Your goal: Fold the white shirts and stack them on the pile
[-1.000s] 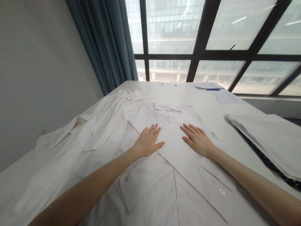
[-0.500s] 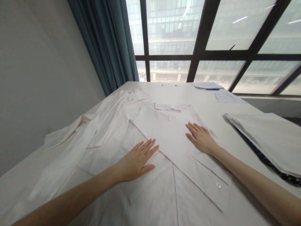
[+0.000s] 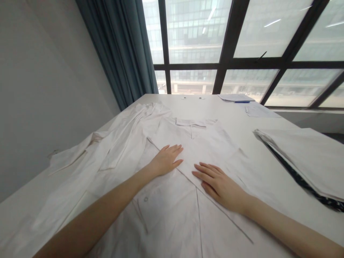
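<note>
A white buttoned garment (image 3: 193, 143) lies spread flat on a white table (image 3: 242, 122), collar away from me. My left hand (image 3: 166, 159) rests palm down on its left chest, fingers spread and pointing away. My right hand (image 3: 219, 184) lies flat on the folded-over right front panel, fingers pointing left toward the centre seam. Neither hand holds anything. Another white garment (image 3: 107, 150) lies crumpled to the left, partly under the first.
A folded stack of light cloth over dark patterned fabric (image 3: 303, 161) sits at the right table edge. Papers (image 3: 258, 109) and a blue pen (image 3: 242, 102) lie at the far side. A teal curtain (image 3: 126, 53) and large windows stand beyond.
My right hand slid down and leftward from the right chest to the panel near the centre. My left hand moved up and slightly right along the left chest.
</note>
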Demonstrator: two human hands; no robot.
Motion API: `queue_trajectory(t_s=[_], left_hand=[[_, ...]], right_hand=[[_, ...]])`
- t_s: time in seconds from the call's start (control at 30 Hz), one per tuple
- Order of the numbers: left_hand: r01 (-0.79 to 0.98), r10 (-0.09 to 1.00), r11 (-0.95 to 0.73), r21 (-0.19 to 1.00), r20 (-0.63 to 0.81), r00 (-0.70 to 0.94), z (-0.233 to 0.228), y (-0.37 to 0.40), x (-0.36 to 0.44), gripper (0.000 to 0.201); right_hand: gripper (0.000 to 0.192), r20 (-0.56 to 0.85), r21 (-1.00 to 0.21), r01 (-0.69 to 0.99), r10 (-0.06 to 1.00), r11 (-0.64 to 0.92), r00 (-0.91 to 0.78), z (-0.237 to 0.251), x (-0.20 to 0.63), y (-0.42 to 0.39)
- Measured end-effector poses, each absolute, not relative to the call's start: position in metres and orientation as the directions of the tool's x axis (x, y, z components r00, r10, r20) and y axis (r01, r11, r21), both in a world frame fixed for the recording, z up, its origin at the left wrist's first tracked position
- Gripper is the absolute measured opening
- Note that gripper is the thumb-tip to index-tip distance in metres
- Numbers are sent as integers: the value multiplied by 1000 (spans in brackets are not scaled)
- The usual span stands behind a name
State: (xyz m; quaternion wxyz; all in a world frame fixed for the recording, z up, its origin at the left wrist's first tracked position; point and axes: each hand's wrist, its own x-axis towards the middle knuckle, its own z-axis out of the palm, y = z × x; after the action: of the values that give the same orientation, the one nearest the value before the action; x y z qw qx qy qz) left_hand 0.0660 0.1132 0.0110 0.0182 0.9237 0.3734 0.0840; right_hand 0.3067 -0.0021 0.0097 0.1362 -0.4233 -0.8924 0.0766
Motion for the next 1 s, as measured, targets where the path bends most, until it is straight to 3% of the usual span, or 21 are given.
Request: queue_trajectory(t_s=[0.27, 0.63, 0.87, 1.0], left_hand=[[719, 720, -694, 44, 60, 691, 3, 115, 62, 59], [641, 641, -767, 21, 8, 767, 6, 114, 61, 79], [656, 655, -754, 24, -31, 755, 9, 106, 68, 96], [654, 652, -755, 42, -47, 756, 7, 108, 67, 100]], right_hand=[[40, 209, -254, 695, 740, 672, -640, 13, 311, -1], [38, 285, -235, 561, 608, 794, -741, 16, 310, -1], [36, 361, -227, 621, 657, 750, -661, 14, 311, -2], [34, 333, -229, 657, 692, 718, -640, 11, 312, -1]])
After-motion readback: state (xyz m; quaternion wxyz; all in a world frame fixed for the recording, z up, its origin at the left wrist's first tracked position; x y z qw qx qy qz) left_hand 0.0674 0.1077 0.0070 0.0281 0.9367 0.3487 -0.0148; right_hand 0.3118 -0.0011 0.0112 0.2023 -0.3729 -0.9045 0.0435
